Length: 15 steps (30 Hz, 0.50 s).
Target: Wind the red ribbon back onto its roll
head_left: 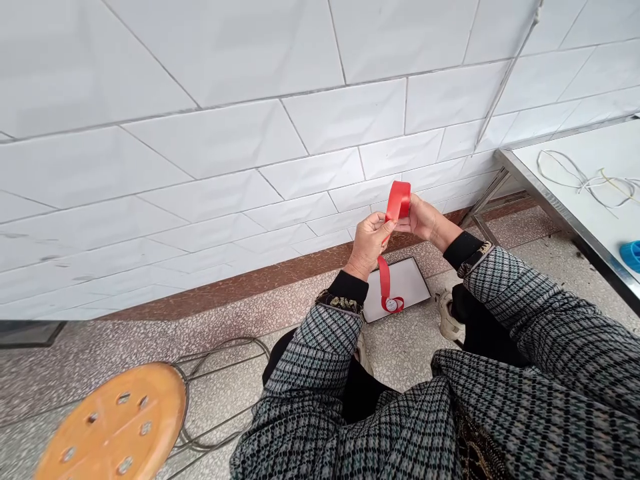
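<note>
A loop of glossy red ribbon is held up in front of the tiled wall, between my two hands. My left hand pinches its lower near edge between thumb and fingers. From the right, my right hand grips the loop, with part of its fingers hidden behind the ribbon. Below my left hand a red tail hangs down and curls at its end. A small round white disc lies at that curl, over a flat white panel with a dark rim on the floor.
An orange round stool seat with metal legs is at lower left. At right stands a metal-edged white table bearing a tangled white cord and a blue plastic item. The white tiled wall rises close ahead.
</note>
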{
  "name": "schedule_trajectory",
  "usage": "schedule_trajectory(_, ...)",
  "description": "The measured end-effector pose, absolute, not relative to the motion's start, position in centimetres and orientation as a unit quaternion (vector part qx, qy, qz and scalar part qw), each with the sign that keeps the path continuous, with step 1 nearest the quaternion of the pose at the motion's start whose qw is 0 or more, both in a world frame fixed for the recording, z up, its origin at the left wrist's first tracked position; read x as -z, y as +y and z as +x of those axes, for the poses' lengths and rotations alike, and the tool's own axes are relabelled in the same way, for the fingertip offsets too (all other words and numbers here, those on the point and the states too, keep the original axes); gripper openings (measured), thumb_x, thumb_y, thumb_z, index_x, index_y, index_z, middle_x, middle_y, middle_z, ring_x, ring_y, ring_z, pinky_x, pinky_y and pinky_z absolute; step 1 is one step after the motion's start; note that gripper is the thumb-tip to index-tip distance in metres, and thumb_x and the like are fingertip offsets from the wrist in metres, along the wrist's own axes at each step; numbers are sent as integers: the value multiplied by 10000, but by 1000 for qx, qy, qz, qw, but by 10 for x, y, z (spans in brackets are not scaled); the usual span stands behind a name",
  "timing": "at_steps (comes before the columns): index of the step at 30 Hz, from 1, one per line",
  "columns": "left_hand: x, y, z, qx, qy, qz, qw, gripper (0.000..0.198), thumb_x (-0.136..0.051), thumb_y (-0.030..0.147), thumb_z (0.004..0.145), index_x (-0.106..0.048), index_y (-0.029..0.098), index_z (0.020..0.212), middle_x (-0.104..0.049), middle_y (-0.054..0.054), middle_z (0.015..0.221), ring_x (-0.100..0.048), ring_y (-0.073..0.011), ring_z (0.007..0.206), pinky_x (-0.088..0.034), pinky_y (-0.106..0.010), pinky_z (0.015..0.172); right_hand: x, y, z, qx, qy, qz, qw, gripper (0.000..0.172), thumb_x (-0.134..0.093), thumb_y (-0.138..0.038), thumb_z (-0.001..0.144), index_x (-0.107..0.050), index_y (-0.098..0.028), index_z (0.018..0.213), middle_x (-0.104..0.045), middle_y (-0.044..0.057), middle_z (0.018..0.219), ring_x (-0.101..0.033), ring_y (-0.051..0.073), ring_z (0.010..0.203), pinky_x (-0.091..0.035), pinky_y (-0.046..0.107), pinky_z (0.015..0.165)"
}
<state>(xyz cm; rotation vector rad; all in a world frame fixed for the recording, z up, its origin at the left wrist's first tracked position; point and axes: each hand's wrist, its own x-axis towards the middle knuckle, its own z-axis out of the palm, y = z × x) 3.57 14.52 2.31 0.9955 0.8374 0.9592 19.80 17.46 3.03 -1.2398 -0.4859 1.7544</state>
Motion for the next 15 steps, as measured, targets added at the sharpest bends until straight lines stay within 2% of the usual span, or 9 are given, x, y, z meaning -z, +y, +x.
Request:
schedule_trajectory(7,-13,141,50,-419,416,432,682,473,-920,546,696,-603,195,710,-379,98,514,-237,-40,440,-162,-226,443,-26,173,193,-738,-167,-491,431,260,-566,-355,1075,-565,-230,846,-667,1,704,-599,161,605,-588,300,691)
schedule_trajectory(9,-12,141,52,-425,423,455,658,438,-896,521,723,-614,188,680,-385,83,534,-273,-53,484,-211,-227,475,-26,173,194,-741,-168,-495,422,279,-526,-335,1072,-550,-228,815,-622,-14,666,-540,153,574,-555,293,660)
schedule_trajectory(11,-12,141,52,-437,444,480,617,389,-870,478,741,-631,182,659,-442,59,567,-354,-77,546,-291,-230,523,-27,174,194,-739,-166,-501,419,285,-501,-332,1074,-553,-227,814,-615,-19,668,-534,155,588,-546,294,679)
schedule_trajectory(15,-13,144,52,-433,483,507,568,334,-841,410,764,-642,176,634,-580,22,643,-498,-120,656,-415,-253,644,-29,173,195,-756,-148,-503,390,274,-536,-404,1076,-592,-227,873,-683,3,752,-609,184,693,-588,377,847)
